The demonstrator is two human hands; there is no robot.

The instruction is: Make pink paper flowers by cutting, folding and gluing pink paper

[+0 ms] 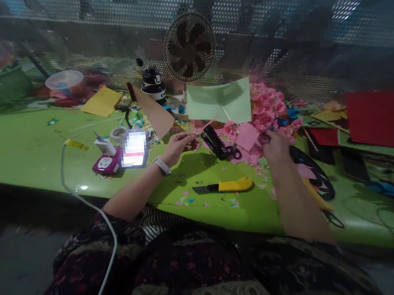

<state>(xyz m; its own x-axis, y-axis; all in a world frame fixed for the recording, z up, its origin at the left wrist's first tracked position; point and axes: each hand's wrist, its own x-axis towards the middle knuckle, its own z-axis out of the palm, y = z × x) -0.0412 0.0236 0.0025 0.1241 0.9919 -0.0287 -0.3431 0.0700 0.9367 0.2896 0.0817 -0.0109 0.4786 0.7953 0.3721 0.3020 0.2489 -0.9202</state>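
One left hand (176,149): just left of black stapler (213,143); hold cannot tell.
Right hand (278,148): at pink paper (247,136); grip cannot tell.
Yellow cutter (236,185): nearer body than hands; best kept clear.

Table (29,147): smooth green top in front of you, glossy, with a bright glint at its near left edge.
Pink paper heap (270,103): thin matt paper, ruffled and rough-looking to your right.
Stapler (218,143): black, smooth, with a low sheen you can make out.
Knife (236,185): smooth yellow plastic handle near you, flat grey metal blade.
Pale green sheet (217,100): smooth matt paper, farther from you.
Red sheet (381,119): matt, paper or card; you cannot tell which.
Charger (105,147): smooth white plastic on your left.
Your clothing (179,267): matt patterned cloth.
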